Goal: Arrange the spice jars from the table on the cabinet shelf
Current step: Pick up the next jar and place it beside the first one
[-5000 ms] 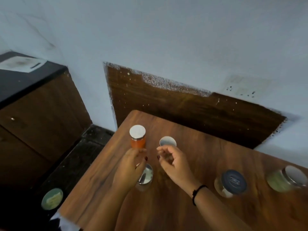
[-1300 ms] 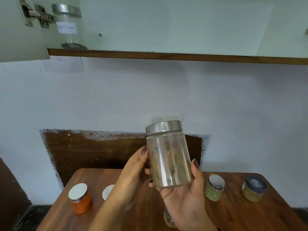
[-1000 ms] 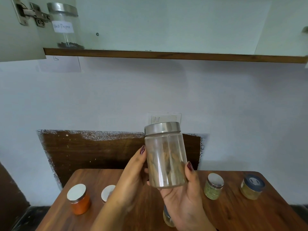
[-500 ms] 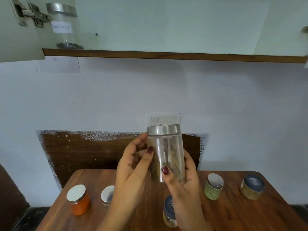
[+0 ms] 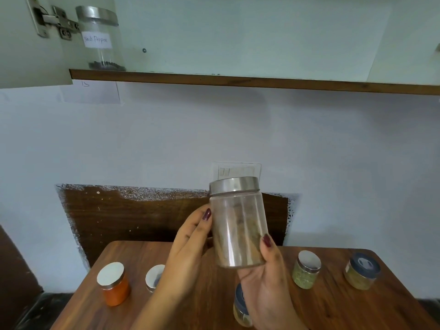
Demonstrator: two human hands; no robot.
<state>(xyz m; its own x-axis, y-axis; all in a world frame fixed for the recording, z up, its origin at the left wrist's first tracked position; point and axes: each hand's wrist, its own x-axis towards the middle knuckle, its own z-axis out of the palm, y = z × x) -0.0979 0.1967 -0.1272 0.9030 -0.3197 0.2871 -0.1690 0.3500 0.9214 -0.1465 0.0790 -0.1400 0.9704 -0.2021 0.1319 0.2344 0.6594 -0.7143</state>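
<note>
Home kitchen: spice jars (image 5: 113,284), cabinet shelf (image 5: 238,81)

We see the tall jar (image 5: 238,229) clear, with a silver lid and brown and tan contents. The nails on the left hand (image 5: 185,253) and on the right hand (image 5: 266,282) are dark red. The surface (image 5: 202,306) is brown with a wood grain. On it, the orange jar (image 5: 114,287) and the green jar (image 5: 304,273) have white lids, and the yellowish jar (image 5: 360,273) has a dark blue lid. The pepper jar (image 5: 100,39) shows black grains, a white label and a silver lid. The shelf (image 5: 238,81) edge is brown. The wall panel (image 5: 142,215) is dark brown with white speckles along its border.
</note>
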